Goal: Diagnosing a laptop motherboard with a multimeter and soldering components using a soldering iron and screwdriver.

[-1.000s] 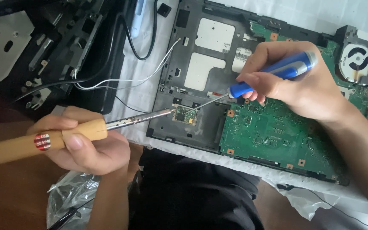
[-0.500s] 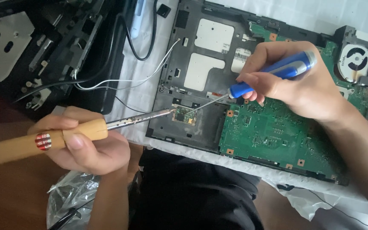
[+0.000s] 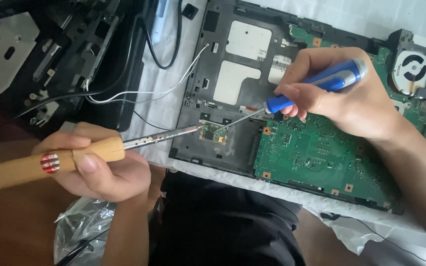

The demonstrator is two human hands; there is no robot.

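Note:
My left hand (image 3: 97,165) grips the wooden handle of a soldering iron (image 3: 75,157); its metal tip reaches right to a small gold-coloured circuit module (image 3: 213,133) in an opened laptop chassis (image 3: 213,88). My right hand (image 3: 341,96) holds a blue-handled screwdriver (image 3: 316,88) like a pen, its thin shaft slanting down-left so the point meets the same small module from the right. A green motherboard (image 3: 316,152) lies just below my right hand.
A cooling fan (image 3: 412,66) sits at the far right corner of the board. White and black wires (image 3: 139,93) run from the chassis to a black dismantled frame (image 3: 60,54) at upper left. A clear plastic bag (image 3: 82,226) lies at the bottom left, and dark cloth (image 3: 223,226) covers my lap.

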